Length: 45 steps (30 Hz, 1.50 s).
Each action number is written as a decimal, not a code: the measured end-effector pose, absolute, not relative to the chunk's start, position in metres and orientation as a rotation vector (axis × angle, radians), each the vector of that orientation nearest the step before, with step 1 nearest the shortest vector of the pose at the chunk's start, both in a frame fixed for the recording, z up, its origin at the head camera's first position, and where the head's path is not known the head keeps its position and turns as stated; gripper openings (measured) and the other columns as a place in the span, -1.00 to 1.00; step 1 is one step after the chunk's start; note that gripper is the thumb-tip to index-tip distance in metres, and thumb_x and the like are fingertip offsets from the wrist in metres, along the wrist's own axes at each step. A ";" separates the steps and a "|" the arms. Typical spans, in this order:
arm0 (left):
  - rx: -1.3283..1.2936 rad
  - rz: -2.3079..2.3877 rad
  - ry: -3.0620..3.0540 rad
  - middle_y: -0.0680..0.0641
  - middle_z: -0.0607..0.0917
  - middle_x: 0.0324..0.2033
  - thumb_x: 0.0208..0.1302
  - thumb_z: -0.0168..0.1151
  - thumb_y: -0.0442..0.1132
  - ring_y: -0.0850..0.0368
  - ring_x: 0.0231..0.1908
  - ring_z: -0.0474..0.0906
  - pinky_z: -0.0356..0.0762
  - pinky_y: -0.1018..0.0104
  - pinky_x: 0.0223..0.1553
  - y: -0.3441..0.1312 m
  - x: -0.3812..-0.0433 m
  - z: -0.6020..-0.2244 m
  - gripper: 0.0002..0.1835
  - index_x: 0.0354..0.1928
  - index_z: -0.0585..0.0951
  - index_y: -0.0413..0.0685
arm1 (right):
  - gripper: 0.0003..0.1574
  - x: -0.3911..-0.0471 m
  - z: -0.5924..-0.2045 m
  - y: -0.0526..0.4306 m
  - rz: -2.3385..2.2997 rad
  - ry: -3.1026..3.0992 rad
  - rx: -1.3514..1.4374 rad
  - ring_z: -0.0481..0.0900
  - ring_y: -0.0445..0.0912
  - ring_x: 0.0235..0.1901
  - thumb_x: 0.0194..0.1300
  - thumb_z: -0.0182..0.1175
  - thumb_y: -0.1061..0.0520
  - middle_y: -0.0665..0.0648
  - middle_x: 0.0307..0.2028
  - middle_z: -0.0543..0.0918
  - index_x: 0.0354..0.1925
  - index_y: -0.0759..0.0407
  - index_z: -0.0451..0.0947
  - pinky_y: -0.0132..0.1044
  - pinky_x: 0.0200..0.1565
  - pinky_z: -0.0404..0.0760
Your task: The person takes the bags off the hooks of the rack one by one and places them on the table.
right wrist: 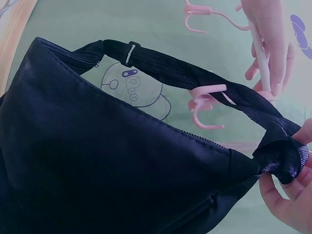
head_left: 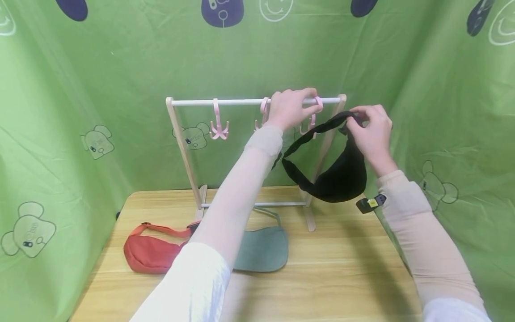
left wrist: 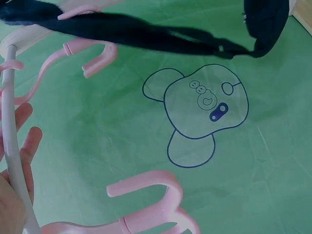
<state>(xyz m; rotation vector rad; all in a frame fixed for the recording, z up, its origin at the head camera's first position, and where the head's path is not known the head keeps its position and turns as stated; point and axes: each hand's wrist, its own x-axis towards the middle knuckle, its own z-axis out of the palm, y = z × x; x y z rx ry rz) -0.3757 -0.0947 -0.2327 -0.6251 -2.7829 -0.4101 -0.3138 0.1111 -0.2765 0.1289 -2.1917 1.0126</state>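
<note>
A black sling bag hangs in the air at the right end of a clothes rack. My right hand pinches its strap where it joins the bag's upper corner. In the right wrist view the strap runs across a prong of the right pink hook, and the bag's body faces the camera. My left hand grips the rack's white rail, fingertips right at the top loop of that hook. The left wrist view shows thumb and fingers on either side of the rail.
Two more pink hooks hang from the rail, one at the left and one partly behind my left arm. A red bag and a grey-green bag lie on the wooden table. Green patterned cloth surrounds the table.
</note>
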 end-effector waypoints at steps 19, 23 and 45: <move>-0.632 -0.402 -2.768 0.28 0.70 -0.28 0.27 -0.06 0.44 0.20 -0.34 0.45 0.28 0.33 -0.26 -0.097 -0.375 -0.234 -0.55 0.12 0.47 0.58 | -0.67 -0.307 -0.266 0.112 1.035 -2.122 0.127 0.27 -0.50 -0.29 0.17 0.20 0.16 -0.36 -0.41 0.36 -0.11 0.25 0.68 -0.37 -0.02 0.22; -0.633 -0.400 -2.772 0.28 0.69 -0.29 0.28 -0.06 0.44 0.21 -0.34 0.45 0.27 0.34 -0.26 -0.097 -0.375 -0.234 -0.55 0.12 0.46 0.59 | -0.65 -0.307 -0.266 0.115 1.043 -2.119 0.120 0.27 -0.50 -0.27 0.18 0.18 0.15 -0.37 -0.39 0.36 -0.10 0.28 0.67 -0.35 0.01 0.22; -0.630 -0.374 -2.775 0.29 0.71 -0.20 0.30 -0.03 0.40 0.22 -0.30 0.48 0.30 0.32 -0.25 -0.096 -0.379 -0.234 -0.57 0.14 0.45 0.58 | -0.68 -0.302 -0.254 0.122 1.040 -2.054 0.109 0.29 -0.50 -0.28 0.18 0.22 0.14 -0.38 -0.39 0.38 -0.11 0.23 0.69 -0.33 0.06 0.22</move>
